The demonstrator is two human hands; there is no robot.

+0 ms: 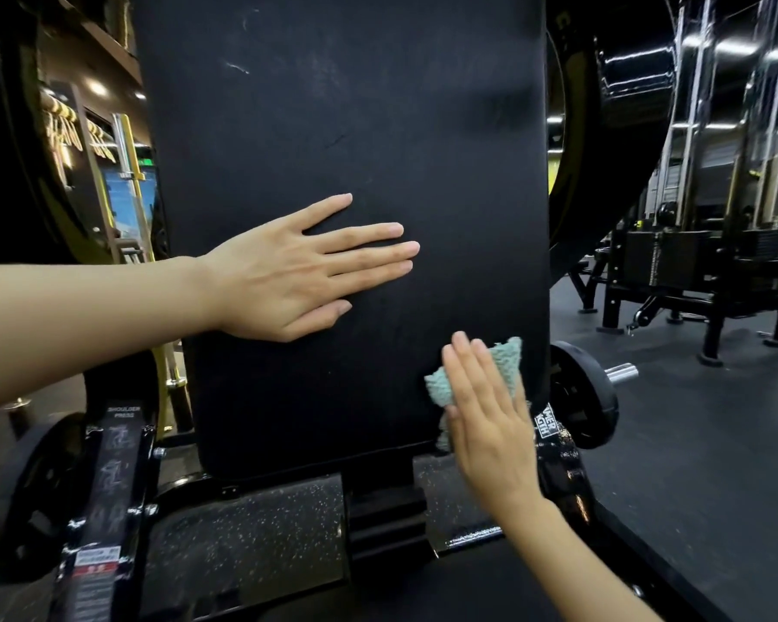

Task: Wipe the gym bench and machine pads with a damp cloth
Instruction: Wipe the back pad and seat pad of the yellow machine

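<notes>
Dark rubber flooring (692, 419) stretches off to the right, where a black weight-stack machine (674, 258) stands among chrome uprights under strip lights. Close in front, a tall black back pad (333, 105) fills the middle of the view; it carries a few pale scuffs near the top. A frame member on the lower left bears a label (124, 412) reading "SHOULDER PRESS" (so this is the shoulder press station).

The left hand (288, 271) lies flat on the pad about halfway up, palm down. Its fingers are straight and slightly spread, pointing right, and it grasps nothing.

The right hand (486, 415) is lower, at the pad's bottom right corner. Its fingers are straight and together, pointing up, and they press a pale teal terry cloth (506, 356) against the pad. The cloth is bunched under the palm. One corner sticks out above the fingertips, another pokes out to the left, and a bit hangs below by the thumb. The hand pushes the cloth flat rather than clutching it.

Just right of the pad's edge, a black weight plate (576, 397) sits on a chrome sleeve (620, 373). A second plate (32, 500) shows at the lower left. Below the pad runs the machine's speckled black frame (243, 531).
</notes>
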